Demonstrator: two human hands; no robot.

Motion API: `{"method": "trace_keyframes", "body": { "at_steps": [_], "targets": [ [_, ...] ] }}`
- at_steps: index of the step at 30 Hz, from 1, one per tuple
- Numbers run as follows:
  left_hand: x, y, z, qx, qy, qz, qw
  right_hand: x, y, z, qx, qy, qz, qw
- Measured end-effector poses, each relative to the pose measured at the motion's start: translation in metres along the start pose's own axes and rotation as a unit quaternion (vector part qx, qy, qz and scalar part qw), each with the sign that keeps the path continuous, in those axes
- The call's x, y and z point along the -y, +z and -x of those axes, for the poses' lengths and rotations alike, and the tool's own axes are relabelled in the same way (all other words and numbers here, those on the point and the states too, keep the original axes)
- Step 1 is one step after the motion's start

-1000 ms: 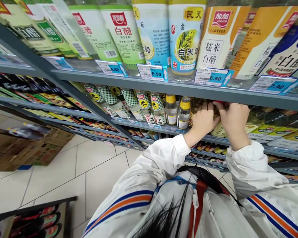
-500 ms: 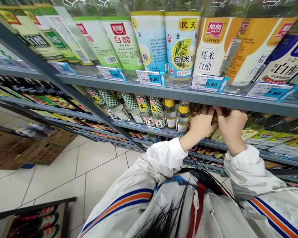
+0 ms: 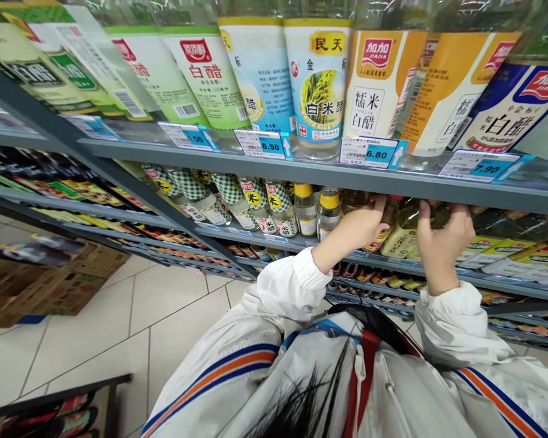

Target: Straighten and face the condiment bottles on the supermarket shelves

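Observation:
In the head view, my left hand (image 3: 364,220) reaches under the upper shelf's edge and is closed at a red-capped bottle (image 3: 378,239), its thumb lying against the side. Further right, my right hand (image 3: 445,243) has its thumb and fingers on either side of a bottle (image 3: 439,214) in the same row; the shelf edge hides some fingertips. Between the hands stands a pale yellow-labelled bottle (image 3: 396,238). Small yellow-capped bottles (image 3: 329,210) are just left of my left hand.
Large vinegar bottles (image 3: 317,85) line the upper shelf (image 3: 301,169) above my hands, with price tags (image 3: 369,152) along its edge. Check-patterned bottles (image 3: 278,207) stand on the lower shelf's left. Cardboard boxes (image 3: 80,274) and a dark-framed rack (image 3: 114,395) stand on the tiled floor (image 3: 168,316).
My right hand has moved right, away from my left hand, and is at another bottle. The pale yellow-labelled bottle between them shows more. The view has shifted slightly.

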State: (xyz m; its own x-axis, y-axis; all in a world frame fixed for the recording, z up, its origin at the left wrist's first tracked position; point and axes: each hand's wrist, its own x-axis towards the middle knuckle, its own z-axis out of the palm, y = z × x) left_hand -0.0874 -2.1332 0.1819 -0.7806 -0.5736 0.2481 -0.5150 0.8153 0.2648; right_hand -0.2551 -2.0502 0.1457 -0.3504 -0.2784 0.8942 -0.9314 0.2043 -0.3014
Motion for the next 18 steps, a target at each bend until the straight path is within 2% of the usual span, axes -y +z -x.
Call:
{"method": "trace_keyframes", "body": {
  "at_steps": [3, 5, 11, 16, 18],
  "targets": [
    [-0.012, 0.004, 0.000, -0.036, -0.048, -0.009, 0.998, -0.004, 0.010, -0.005, 0.040, 0.050, 0.029, 0.998],
    [-0.016, 0.008, -0.001, -0.063, -0.073, -0.013, 0.995, -0.006, 0.011, -0.007, 0.051, 0.045, 0.048, 0.997],
    [-0.015, 0.010, -0.003, -0.052, -0.048, -0.006, 0.997, -0.010, 0.007, -0.009, 0.055, 0.006, 0.030, 0.998],
    [-0.013, 0.007, 0.000, -0.059, -0.048, 0.008, 0.997, -0.006, 0.009, -0.008, 0.045, 0.036, 0.032, 0.998],
    [-0.007, 0.006, 0.004, -0.090, -0.034, 0.014, 0.995, -0.004, 0.006, -0.007, 0.055, 0.047, 0.018, 0.997]
  ]
}}
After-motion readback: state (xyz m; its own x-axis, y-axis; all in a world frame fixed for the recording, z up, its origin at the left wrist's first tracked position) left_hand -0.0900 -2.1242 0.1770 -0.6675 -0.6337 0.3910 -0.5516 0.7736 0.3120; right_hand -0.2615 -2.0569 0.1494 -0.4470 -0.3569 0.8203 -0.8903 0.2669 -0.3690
